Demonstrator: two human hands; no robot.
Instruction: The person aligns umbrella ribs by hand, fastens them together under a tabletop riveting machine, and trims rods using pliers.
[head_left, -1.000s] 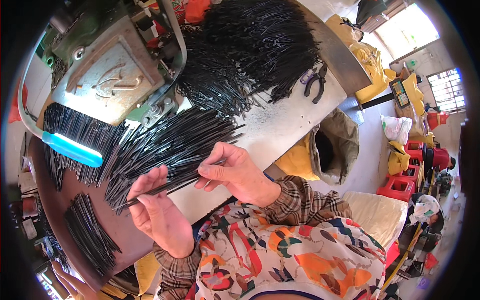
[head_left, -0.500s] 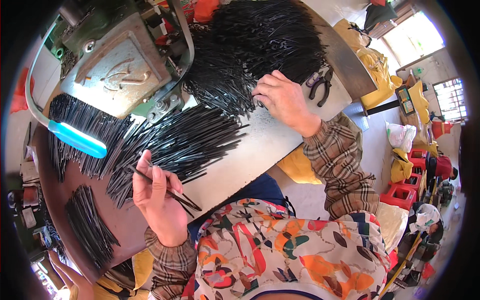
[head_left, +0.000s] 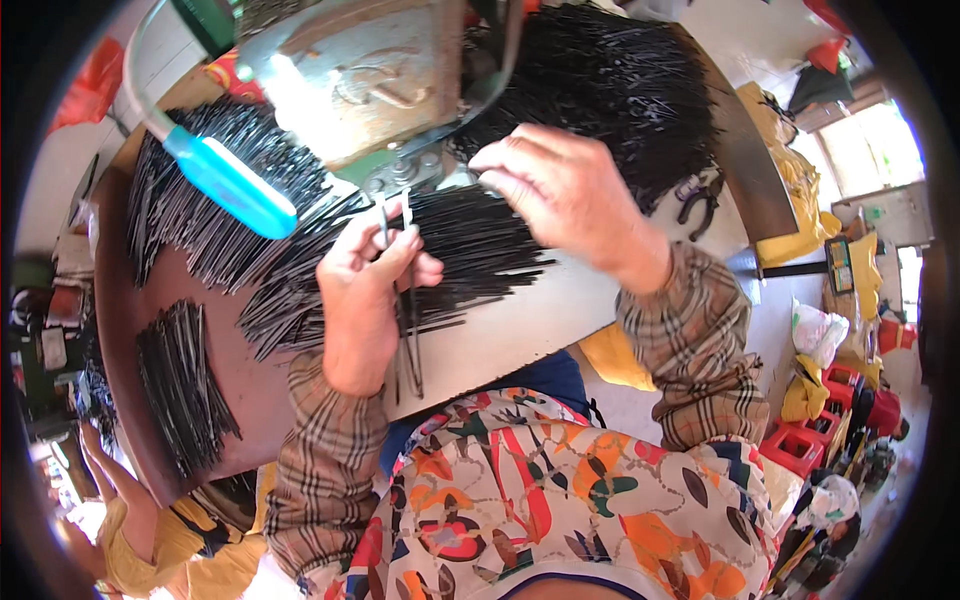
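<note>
My left hand (head_left: 365, 290) is closed around a couple of slim dark strips (head_left: 414, 340). Their shiny ends point up toward the tooling under the green press (head_left: 350, 85), and their dark tails hang past my palm. My right hand (head_left: 575, 195) hovers just right of the press tooling, thumb and fingers pinched; whatever is between the fingertips is too small to make out. Beneath and behind my left hand lies a heap of black strips (head_left: 480, 240). A bigger tangled black pile (head_left: 610, 100) rises beyond my right hand.
A blue lamp (head_left: 230, 185) on a bent arm hangs left of the press. Black-handled pliers (head_left: 700, 205) lie at the table's right. A separate black bundle (head_left: 185, 385) rests on the brown tabletop (head_left: 265, 400). Another person's arm (head_left: 130, 500) shows at lower left.
My left hand has moved up and right toward the press, turning the strips upright. My right hand has left the tangled pile's edge and come toward the press. The whole view has shifted.
</note>
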